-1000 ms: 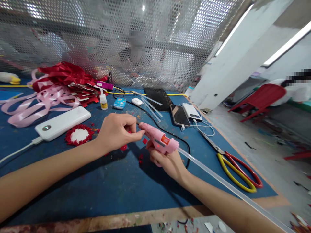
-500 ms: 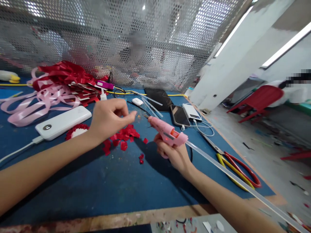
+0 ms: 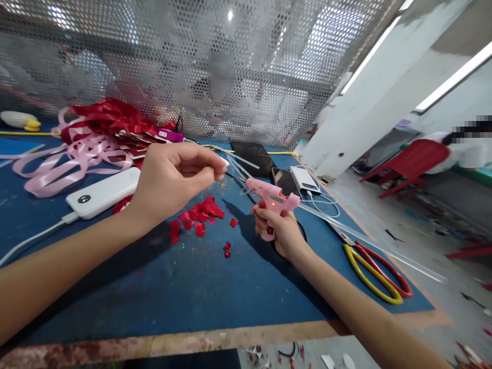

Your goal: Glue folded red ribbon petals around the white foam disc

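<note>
My right hand [image 3: 282, 228] grips a pink hot glue gun [image 3: 269, 193], its nozzle pointing left and a small orange light lit on its side. A long clear glue stick [image 3: 357, 233] sticks out of its back end. My left hand [image 3: 172, 179] is raised left of the nozzle, fingers and thumb pinched together; what they hold, if anything, I cannot make out. Below it, small red ribbon pieces [image 3: 202, 212] lie scattered on the blue table mat [image 3: 161, 297]. A tiny red folded bit [image 3: 227, 250] lies nearer to me.
Left stands a white power bank [image 3: 102, 195] with a cable, before piled red ribbon [image 3: 111, 115] and pink ribbon [image 3: 82, 164]. Right are a phone [image 3: 284, 180], another power bank [image 3: 303, 179] and large scissors [image 3: 372, 271]. A perforated metal screen [image 3: 161, 61] rises behind.
My left hand's fingers have closed tighter into a pinch and lifted slightly toward the right. The glue gun has moved a little right, its glue stick swinging up at the far end.
</note>
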Available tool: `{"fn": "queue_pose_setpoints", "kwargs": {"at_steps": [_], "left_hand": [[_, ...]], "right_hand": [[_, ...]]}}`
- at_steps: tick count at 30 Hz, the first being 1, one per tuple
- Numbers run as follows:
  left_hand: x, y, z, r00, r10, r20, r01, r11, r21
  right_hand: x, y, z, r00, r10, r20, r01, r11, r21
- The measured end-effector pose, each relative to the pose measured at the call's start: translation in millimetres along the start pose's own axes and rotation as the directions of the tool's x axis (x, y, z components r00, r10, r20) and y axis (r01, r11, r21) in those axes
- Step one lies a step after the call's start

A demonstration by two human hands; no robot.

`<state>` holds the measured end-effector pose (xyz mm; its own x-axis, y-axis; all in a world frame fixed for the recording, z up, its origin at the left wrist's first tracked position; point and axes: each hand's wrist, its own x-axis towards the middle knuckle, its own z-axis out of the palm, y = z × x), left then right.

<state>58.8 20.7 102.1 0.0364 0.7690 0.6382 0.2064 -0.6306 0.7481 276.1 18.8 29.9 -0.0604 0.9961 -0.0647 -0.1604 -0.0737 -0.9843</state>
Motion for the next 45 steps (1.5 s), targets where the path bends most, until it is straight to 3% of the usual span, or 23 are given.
{"fn": "queue_pose_setpoints", "kwargs": {"at_steps": [6, 11, 17, 23, 30, 36, 42, 45], "left_hand": [[0, -8, -3.8, 0.986, -0.154, 0.065, 0.157, 0.987, -0.042], [3, -17, -7.7, 0.975, -0.205, 0.089, 0.200, 0.978, 0.057], [8, -36, -15.2, 0.965, -0.226, 0.133, 0.179, 0.939, 0.294], [18, -57, -21.5, 0.986, -0.102, 0.135, 0.042, 0.922, 0.385], [22, -65, -28.9, 0.993, -0.085, 0.084, 0.040, 0.900, 0.433], [23, -67, -33.8, 0.985, -0.135, 0.111, 0.039, 0.789, 0.613], [28, -73, -36.4, 0.970, -0.101, 0.220, -0.068, 0.757, 0.650], [29, -74, -36.8, 0.930, -0.209, 0.303, -0.007, 0.813, 0.582]], "right_hand": [[0, 1, 0, 1.000, -0.015, -0.021, 0.015, 1.000, 0.005], [0, 2, 0, 1.000, -0.016, -0.025, 0.016, 1.000, -0.007], [0, 1, 0, 1.000, -0.011, -0.022, 0.010, 0.999, -0.041], [0, 0, 0, 0.999, 0.000, -0.033, -0.002, 0.998, -0.069], [-3, -2, 2, 0.999, 0.013, -0.036, -0.016, 0.996, -0.083], [0, 1, 0, 1.000, -0.007, -0.028, 0.005, 0.997, -0.074], [1, 4, -4, 1.000, -0.001, -0.012, -0.001, 0.996, -0.090], [1, 4, -4, 1.000, 0.011, -0.007, -0.011, 0.995, -0.100]]}}
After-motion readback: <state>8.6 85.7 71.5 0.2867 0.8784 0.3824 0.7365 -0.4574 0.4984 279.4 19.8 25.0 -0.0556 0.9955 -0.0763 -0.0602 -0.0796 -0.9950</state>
